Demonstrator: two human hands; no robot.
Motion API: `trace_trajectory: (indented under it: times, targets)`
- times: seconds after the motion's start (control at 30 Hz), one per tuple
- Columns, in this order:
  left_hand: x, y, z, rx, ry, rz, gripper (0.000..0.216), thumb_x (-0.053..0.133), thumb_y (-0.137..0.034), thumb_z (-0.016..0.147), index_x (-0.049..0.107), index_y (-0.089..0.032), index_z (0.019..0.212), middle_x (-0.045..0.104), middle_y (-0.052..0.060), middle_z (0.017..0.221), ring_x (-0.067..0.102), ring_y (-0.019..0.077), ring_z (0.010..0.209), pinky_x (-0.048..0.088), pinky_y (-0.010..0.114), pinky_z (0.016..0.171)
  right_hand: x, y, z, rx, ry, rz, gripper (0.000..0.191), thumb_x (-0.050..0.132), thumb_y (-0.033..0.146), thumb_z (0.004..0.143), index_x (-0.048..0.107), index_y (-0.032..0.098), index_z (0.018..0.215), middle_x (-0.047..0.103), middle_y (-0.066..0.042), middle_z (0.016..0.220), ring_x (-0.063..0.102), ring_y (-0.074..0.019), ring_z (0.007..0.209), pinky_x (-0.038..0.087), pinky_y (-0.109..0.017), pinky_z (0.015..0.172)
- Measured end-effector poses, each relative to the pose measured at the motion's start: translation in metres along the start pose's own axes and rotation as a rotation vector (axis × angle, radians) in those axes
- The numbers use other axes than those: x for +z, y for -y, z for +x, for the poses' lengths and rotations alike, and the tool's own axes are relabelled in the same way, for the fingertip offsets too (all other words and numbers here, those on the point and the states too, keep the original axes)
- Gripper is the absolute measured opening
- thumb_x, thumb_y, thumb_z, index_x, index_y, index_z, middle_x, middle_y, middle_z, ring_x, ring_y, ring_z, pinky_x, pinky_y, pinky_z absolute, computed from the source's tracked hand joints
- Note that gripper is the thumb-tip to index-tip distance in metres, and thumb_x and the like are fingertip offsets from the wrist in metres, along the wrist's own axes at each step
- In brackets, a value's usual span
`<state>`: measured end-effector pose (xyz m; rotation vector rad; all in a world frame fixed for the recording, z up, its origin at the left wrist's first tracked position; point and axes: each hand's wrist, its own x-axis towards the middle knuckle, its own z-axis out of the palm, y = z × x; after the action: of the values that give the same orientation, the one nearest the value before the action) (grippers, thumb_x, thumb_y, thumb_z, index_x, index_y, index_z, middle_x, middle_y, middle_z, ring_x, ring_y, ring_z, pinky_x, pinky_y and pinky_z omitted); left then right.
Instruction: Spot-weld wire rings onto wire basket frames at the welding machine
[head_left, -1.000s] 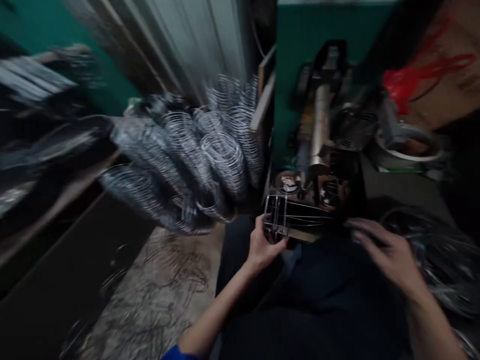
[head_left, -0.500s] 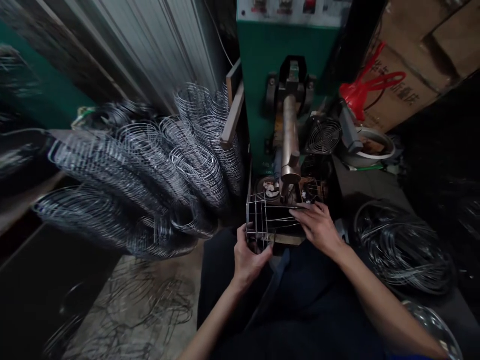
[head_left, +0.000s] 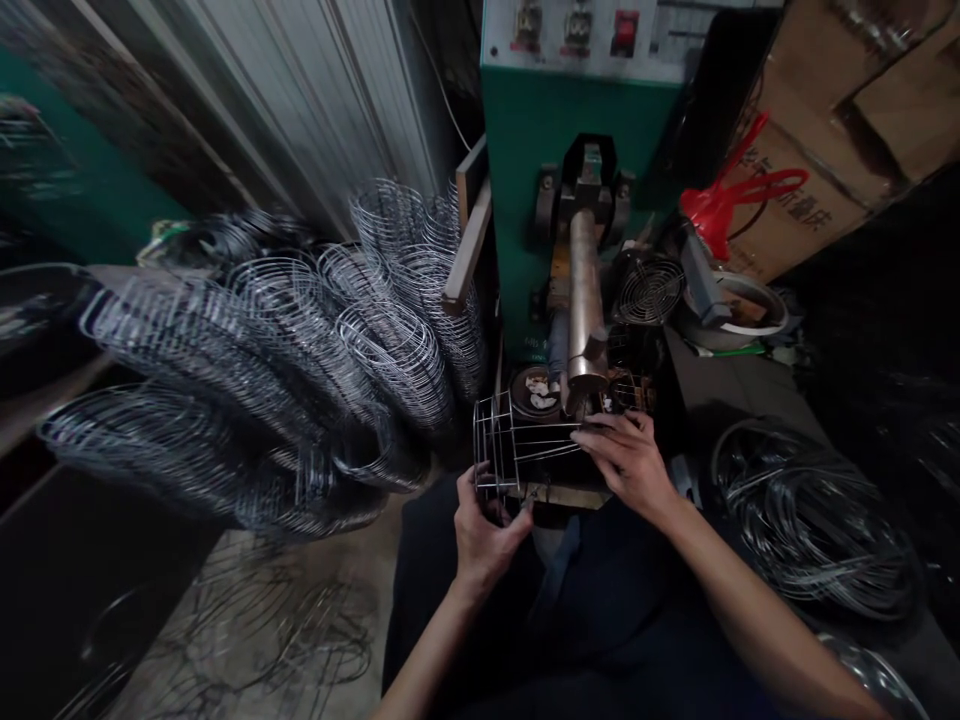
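A small wire cage (head_left: pixel 517 445) lies on its side in front of a green welding machine (head_left: pixel 581 160). My left hand (head_left: pixel 484 530) grips the cage's left, ring-shaped end from below. My right hand (head_left: pixel 626 460) presses on the cage's right end, fingers spread over the wires, just under the machine's copper-coloured arm (head_left: pixel 585 300). The arm's tip hangs right above the cage. My dark-trousered lap is under both hands.
Long stacks of finished wire cages (head_left: pixel 300 340) fill the left side. Coils of loose wire rings (head_left: pixel 810 520) lie at the right. A small fan (head_left: pixel 649 288) and a white bowl (head_left: pixel 742 310) sit beside the machine. Cardboard boxes (head_left: pixel 817 140) stand behind. Wire scraps (head_left: pixel 255 630) litter the floor.
My right hand came in from the right and settled on the cage's right end. The cage shifted slightly left under the machine arm. The view steadied and tilted up.
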<state>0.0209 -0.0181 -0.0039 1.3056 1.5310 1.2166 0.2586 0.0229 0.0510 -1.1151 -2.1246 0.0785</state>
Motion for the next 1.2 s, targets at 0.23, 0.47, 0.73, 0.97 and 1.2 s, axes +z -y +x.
trace_trajectory:
  times: [0.23, 0.47, 0.73, 0.97, 1.2]
  targets:
    - [-0.001, 0.003, 0.006, -0.012, -0.002, -0.033, 0.069, 0.080, -0.032, 0.069, 0.043, -0.024, 0.126, 0.061, -0.001, 0.092, 0.052, 0.0064, 0.054, 0.049, 0.020, 0.052, 0.007, -0.005, 0.008, 0.019, 0.010, -0.004, 0.024, 0.055, 0.013, 0.104, 0.065, 0.027, 0.121, 0.071, -0.003, 0.109, 0.058, -0.0238, 0.117, 0.026, -0.046, 0.102]
    - [0.001, 0.003, 0.015, -0.035, 0.005, -0.032, 0.067, 0.080, -0.034, 0.070, 0.043, -0.023, 0.124, 0.058, -0.002, 0.094, 0.050, 0.0039, 0.049, 0.047, 0.018, 0.048, 0.014, -0.006, 0.017, 0.016, -0.030, -0.029, 0.023, 0.054, 0.010, 0.102, 0.068, 0.026, 0.112, 0.072, -0.003, 0.105, 0.062, -0.0231, 0.110, 0.028, -0.044, 0.098]
    - [-0.004, -0.003, 0.016, -0.059, 0.037, -0.026, 0.066, 0.080, -0.037, 0.070, 0.044, -0.024, 0.123, 0.060, -0.002, 0.092, 0.051, 0.0053, 0.052, 0.047, 0.019, 0.051, 0.008, -0.010, 0.015, 0.114, -0.106, 0.050, 0.008, 0.060, 0.024, 0.103, 0.068, 0.022, 0.104, 0.072, -0.004, 0.103, 0.066, -0.0239, 0.099, 0.038, -0.042, 0.096]
    - [-0.004, -0.004, 0.040, -0.033, 0.041, -0.010, 0.063, 0.080, -0.036, 0.069, 0.047, -0.023, 0.121, 0.060, -0.003, 0.087, 0.053, 0.0074, 0.058, 0.048, 0.019, 0.056, 0.009, -0.021, 0.022, 0.131, -0.139, 0.083, 0.011, 0.058, 0.024, 0.103, 0.069, 0.022, 0.100, 0.072, -0.004, 0.100, 0.067, -0.0240, 0.096, 0.044, -0.040, 0.092]
    - [-0.007, -0.004, 0.051, 0.007, 0.083, -0.001, 0.070, 0.079, -0.037, 0.071, 0.042, -0.023, 0.128, 0.060, -0.003, 0.089, 0.049, 0.0050, 0.051, 0.045, 0.018, 0.051, 0.005, -0.021, 0.029, 0.144, -0.167, 0.044, 0.018, 0.055, 0.031, 0.105, 0.069, 0.023, 0.100, 0.073, -0.003, 0.099, 0.068, -0.0240, 0.095, 0.042, -0.043, 0.101]
